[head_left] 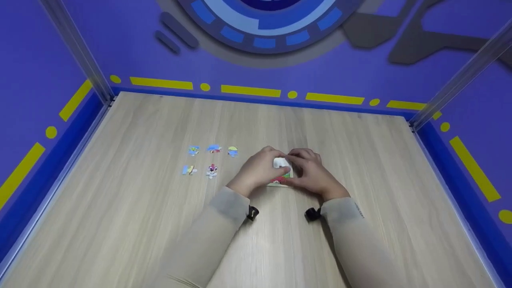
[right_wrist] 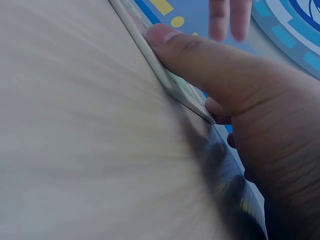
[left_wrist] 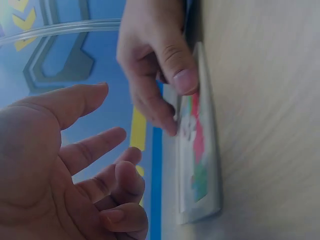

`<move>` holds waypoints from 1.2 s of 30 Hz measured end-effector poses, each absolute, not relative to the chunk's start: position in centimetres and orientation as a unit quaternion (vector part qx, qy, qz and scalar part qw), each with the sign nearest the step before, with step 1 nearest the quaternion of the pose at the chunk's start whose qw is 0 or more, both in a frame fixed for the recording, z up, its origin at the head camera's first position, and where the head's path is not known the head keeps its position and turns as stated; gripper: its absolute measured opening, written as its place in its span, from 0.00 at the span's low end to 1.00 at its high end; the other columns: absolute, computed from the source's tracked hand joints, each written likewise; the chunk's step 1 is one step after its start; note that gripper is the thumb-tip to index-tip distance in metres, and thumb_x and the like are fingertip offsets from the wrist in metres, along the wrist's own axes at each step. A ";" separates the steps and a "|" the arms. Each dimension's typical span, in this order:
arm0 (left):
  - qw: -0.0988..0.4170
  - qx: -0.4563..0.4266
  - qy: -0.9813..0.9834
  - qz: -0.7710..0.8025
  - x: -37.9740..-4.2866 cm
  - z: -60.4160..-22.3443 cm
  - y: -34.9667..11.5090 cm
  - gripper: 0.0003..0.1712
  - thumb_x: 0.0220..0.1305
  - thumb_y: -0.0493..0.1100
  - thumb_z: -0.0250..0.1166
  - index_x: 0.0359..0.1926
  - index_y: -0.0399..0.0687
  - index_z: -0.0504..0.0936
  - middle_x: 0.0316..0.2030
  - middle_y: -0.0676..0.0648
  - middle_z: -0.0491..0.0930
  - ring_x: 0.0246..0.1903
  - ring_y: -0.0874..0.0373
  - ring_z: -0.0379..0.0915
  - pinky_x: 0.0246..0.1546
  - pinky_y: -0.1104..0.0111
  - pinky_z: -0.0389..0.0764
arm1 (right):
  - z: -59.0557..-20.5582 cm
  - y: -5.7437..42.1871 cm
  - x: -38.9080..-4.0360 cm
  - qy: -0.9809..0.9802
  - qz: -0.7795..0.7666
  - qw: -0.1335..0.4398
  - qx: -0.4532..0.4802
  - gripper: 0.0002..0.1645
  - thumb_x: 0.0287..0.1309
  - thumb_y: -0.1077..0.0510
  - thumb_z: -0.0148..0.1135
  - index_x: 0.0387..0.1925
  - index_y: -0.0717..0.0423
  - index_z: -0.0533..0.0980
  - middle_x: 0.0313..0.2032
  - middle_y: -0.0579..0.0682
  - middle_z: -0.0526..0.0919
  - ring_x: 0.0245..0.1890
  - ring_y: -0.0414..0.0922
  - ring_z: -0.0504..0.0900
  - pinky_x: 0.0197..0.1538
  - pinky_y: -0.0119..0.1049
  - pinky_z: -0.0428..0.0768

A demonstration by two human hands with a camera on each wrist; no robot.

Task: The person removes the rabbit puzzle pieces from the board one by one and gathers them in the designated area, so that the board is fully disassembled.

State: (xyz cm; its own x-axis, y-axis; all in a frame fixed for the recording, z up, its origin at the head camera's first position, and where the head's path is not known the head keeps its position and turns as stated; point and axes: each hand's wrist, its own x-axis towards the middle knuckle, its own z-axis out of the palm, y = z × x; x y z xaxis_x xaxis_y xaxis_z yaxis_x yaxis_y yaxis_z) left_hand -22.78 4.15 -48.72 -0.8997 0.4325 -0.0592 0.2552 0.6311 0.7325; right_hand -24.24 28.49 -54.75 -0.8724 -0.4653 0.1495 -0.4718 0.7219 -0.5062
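A small jigsaw puzzle board (head_left: 280, 185) with a pale rim and a red, green and white picture lies on the table between the hands. My right hand (head_left: 314, 174) holds its right side. In the right wrist view, the thumb (right_wrist: 200, 57) rests on top, with other fingers at the side edge; their tips are partly hidden. Over the board's left side, my left hand (head_left: 259, 167) has its fingers loosely bent. The left wrist view shows this left hand (left_wrist: 70, 165) with nothing between thumb and fingers, apart from the board (left_wrist: 216, 190).
Several loose jigsaw pieces lie left of the hands in two rows, among them a blue and red piece (head_left: 214, 149) and a red, black and white piece (head_left: 212, 171). Blue walls (head_left: 256, 72) with yellow marks enclose the wooden table (head_left: 140, 192) at the back and sides.
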 end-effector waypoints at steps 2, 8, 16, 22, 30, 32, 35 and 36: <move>0.122 0.193 0.898 0.377 -22.7 -49.2 4.6 0.32 0.79 0.56 0.72 0.76 0.49 0.83 0.74 0.46 0.80 0.72 0.46 0.81 0.77 0.50 0.79 | -54.8 28.5 -24.2 -0.927 0.277 0.006 0.253 0.50 0.60 0.30 0.84 0.75 0.52 0.82 0.73 0.51 0.80 0.80 0.56 0.69 0.86 0.60 0.56; 0.137 0.204 0.908 0.339 -22.7 -50.1 5.6 0.32 0.78 0.48 0.74 0.78 0.48 0.81 0.76 0.44 0.78 0.72 0.46 0.81 0.77 0.52 0.79 | -54.7 28.6 -24.1 -0.926 0.278 0.009 0.256 0.50 0.61 0.31 0.83 0.75 0.54 0.81 0.74 0.52 0.79 0.80 0.57 0.70 0.86 0.61 0.57; 0.137 0.201 0.920 0.308 -22.8 -50.5 5.8 0.27 0.83 0.41 0.65 0.78 0.45 0.81 0.76 0.43 0.77 0.73 0.47 0.81 0.78 0.55 0.79 | -54.6 28.6 -24.2 -0.927 0.274 0.006 0.254 0.52 0.59 0.32 0.85 0.75 0.57 0.81 0.75 0.53 0.79 0.81 0.58 0.69 0.85 0.60 0.57; 0.128 0.201 0.932 0.273 -22.6 -50.5 5.6 0.25 0.83 0.41 0.67 0.75 0.43 0.83 0.71 0.44 0.78 0.67 0.48 0.84 0.73 0.57 0.83 | -54.5 28.5 -24.2 -0.926 0.278 0.005 0.257 0.53 0.59 0.32 0.86 0.75 0.57 0.81 0.75 0.53 0.79 0.80 0.57 0.70 0.85 0.61 0.57; 0.119 0.188 0.937 0.268 -22.6 -50.8 5.8 0.21 0.80 0.42 0.71 0.70 0.45 0.88 0.66 0.44 0.79 0.63 0.50 0.85 0.70 0.58 0.84 | -54.6 28.4 -24.2 -0.927 0.276 0.003 0.254 0.53 0.59 0.30 0.85 0.75 0.57 0.81 0.74 0.53 0.79 0.80 0.57 0.70 0.84 0.59 0.58; 0.117 0.184 0.936 0.275 -22.6 -50.8 5.8 0.21 0.79 0.41 0.72 0.69 0.45 0.88 0.65 0.44 0.79 0.62 0.50 0.85 0.70 0.58 0.84 | -54.6 28.4 -24.2 -0.927 0.276 0.003 0.253 0.53 0.59 0.30 0.84 0.75 0.57 0.81 0.74 0.53 0.79 0.80 0.57 0.69 0.84 0.59 0.58; 0.113 0.182 0.935 0.282 -22.7 -50.8 5.8 0.21 0.78 0.39 0.73 0.68 0.46 0.86 0.64 0.43 0.80 0.60 0.49 0.85 0.68 0.57 0.84 | -54.6 28.4 -24.2 -0.927 0.277 0.004 0.253 0.53 0.59 0.30 0.85 0.75 0.57 0.81 0.74 0.53 0.79 0.80 0.57 0.69 0.84 0.58 0.58; 0.111 0.181 0.935 0.283 -22.7 -50.8 5.8 0.21 0.77 0.39 0.73 0.67 0.46 0.86 0.63 0.44 0.81 0.59 0.49 0.86 0.67 0.57 0.85 | -54.6 28.3 -24.2 -0.927 0.276 0.005 0.254 0.53 0.59 0.30 0.85 0.75 0.57 0.81 0.74 0.53 0.79 0.80 0.57 0.70 0.84 0.58 0.58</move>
State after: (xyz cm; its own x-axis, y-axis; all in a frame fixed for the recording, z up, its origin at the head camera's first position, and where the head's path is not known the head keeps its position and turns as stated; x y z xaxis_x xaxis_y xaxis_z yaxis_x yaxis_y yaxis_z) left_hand -22.70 5.77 -50.83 -0.9099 0.4014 -0.1045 0.2761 0.7742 0.5695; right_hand -24.22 28.34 -54.59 -0.8714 -0.4674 0.1489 -0.4727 0.7187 -0.5100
